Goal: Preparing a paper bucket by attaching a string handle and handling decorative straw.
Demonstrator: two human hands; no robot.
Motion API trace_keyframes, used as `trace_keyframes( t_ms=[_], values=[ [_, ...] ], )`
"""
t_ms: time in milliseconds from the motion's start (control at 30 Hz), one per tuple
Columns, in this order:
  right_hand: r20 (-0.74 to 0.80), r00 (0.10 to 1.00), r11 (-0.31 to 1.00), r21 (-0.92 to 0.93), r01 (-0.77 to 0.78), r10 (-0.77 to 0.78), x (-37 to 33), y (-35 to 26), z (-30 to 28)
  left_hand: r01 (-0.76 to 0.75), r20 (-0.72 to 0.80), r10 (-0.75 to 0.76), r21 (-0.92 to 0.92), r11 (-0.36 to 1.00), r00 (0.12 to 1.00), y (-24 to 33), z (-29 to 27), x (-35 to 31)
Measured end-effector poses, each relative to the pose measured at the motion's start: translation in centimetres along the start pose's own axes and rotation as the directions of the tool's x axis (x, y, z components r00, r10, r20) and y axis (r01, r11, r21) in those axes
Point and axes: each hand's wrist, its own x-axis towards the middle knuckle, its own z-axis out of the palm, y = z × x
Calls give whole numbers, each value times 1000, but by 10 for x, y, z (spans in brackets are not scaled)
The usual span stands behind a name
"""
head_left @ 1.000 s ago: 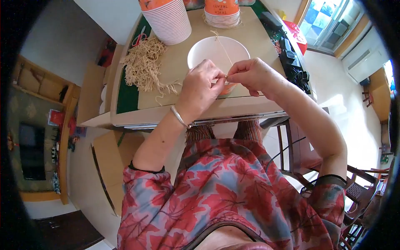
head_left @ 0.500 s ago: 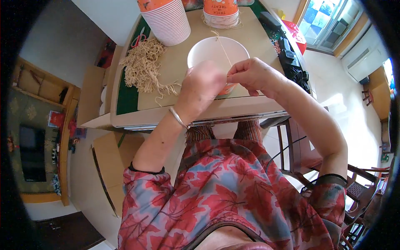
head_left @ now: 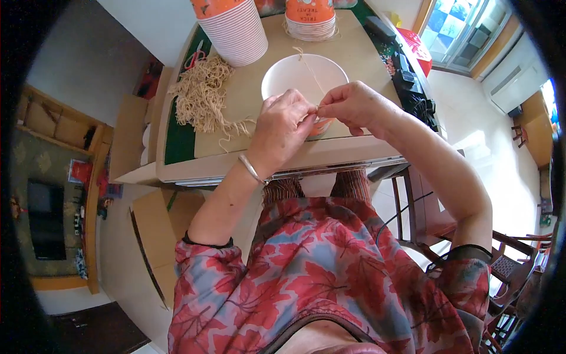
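Bench (head_left: 354, 44): tan top, under and beyond my hands.
Stacks of paper cups, two: one (head_left: 233, 26) far left of my hands, one (head_left: 311, 17) straight beyond.
White bowl (head_left: 300, 76): just beyond my fingertips.
Heap of tan string (head_left: 203, 97): left of my left hand.
Left hand (head_left: 283, 127), right hand (head_left: 354, 106): fingertips meeting, both pinching one thin string (head_left: 312, 74) that runs away over the bowl.
Scissors (head_left: 194, 58): red-handled, far left.
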Motion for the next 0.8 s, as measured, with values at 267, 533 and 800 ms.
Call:
trace_keyframes(
  t_ms=[267,533,800],
  values=[
    [-10,1000,1000,3,-4,4,-1,-1,0,30,-2,-30,-51,998,1000,-5,-4,0],
    [19,1000,999,54,-3,1,2,1,-1,-26,-84,17,-114,993,996,-4,-9,12],
    [50,999,999,40,-9,7,3,2,-4,-22,33,24,-68,997,999,-13,-3,8]
  ],
)
